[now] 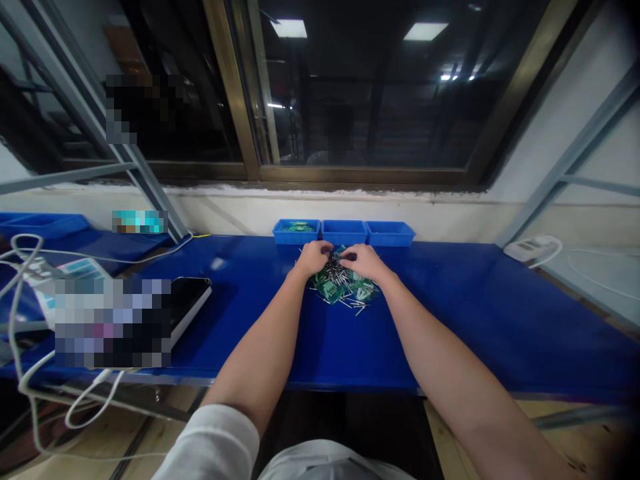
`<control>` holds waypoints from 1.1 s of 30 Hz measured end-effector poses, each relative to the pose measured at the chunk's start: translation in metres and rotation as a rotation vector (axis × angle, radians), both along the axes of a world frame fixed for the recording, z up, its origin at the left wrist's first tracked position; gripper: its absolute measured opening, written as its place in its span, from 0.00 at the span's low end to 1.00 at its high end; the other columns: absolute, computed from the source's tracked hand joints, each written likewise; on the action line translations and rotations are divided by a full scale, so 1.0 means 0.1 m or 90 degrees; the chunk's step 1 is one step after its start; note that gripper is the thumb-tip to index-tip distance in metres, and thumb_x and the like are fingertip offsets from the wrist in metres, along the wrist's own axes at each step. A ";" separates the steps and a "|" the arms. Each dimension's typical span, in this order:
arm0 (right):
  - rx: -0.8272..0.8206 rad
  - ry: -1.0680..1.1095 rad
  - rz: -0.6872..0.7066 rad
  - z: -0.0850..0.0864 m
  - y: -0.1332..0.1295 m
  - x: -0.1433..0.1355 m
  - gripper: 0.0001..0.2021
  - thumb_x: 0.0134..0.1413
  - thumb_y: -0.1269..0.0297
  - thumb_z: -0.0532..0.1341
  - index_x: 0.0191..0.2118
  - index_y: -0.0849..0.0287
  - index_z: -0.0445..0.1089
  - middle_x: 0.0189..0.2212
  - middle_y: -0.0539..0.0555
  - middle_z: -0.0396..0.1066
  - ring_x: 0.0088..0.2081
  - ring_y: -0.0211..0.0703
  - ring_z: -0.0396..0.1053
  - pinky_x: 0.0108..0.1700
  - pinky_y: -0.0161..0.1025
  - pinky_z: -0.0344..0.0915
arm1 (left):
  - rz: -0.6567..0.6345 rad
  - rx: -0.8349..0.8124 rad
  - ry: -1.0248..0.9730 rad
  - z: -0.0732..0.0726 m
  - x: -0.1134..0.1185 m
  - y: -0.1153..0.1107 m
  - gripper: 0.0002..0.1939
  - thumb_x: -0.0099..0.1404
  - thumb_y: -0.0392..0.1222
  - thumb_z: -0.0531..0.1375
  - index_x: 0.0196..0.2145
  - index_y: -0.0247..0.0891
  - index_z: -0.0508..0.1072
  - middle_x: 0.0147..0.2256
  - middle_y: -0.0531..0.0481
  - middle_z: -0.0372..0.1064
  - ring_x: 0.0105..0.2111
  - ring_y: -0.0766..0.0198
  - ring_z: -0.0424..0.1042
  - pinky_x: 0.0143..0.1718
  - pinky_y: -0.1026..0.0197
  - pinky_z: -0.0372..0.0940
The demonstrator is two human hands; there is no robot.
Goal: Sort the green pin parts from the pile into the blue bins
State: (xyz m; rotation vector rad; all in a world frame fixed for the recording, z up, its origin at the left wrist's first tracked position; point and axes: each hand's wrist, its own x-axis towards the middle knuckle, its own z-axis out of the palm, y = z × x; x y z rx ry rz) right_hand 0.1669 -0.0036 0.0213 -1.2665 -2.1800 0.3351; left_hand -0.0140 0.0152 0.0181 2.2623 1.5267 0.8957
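A heap of mixed small parts lies on the blue table: green flat pieces like small circuit boards [330, 289], thin silvery pins or screws [358, 308] and a dark clump of small parts [336, 267] on top. My left hand [314, 259] reaches into the heap's left back side, its fingers curled in. From the other side my right hand [366, 261] bends its thumb and fingers around the dark clump. What lies between the fingertips of either hand is too small to make out. Both hands are close together, a small gap between them.
Behind the heap stand three blue bins; the left bin [297, 232] holds green pieces. On the left are a dark-topped device [193, 293], partly blurred, and white cables [30, 373]. A white power strip [533, 248] lies at the right, near a grey metal frame [575, 160].
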 end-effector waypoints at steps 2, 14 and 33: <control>-0.047 0.023 -0.001 0.06 -0.03 0.02 0.10 0.44 0.61 0.62 0.33 0.59 0.75 0.28 0.53 0.73 0.30 0.39 0.68 0.36 0.35 0.61 | 0.001 -0.019 -0.003 0.02 -0.01 0.01 0.17 0.53 0.31 0.55 0.41 0.36 0.75 0.39 0.48 0.75 0.41 0.62 0.72 0.46 0.65 0.64; -0.017 -0.024 -0.046 0.06 -0.02 0.01 0.08 0.43 0.60 0.62 0.30 0.58 0.74 0.28 0.53 0.72 0.30 0.39 0.67 0.33 0.34 0.59 | -0.003 -0.255 0.124 0.24 -0.23 0.04 0.17 0.43 0.36 0.63 0.34 0.39 0.78 0.34 0.48 0.75 0.35 0.58 0.72 0.33 0.65 0.64; -0.033 0.078 0.039 0.03 -0.03 0.00 0.09 0.44 0.65 0.61 0.34 0.60 0.72 0.32 0.53 0.72 0.34 0.40 0.66 0.37 0.36 0.60 | -0.149 -0.122 -0.192 0.13 -0.14 0.07 0.09 0.47 0.40 0.62 0.28 0.34 0.71 0.27 0.51 0.68 0.28 0.66 0.65 0.33 0.62 0.61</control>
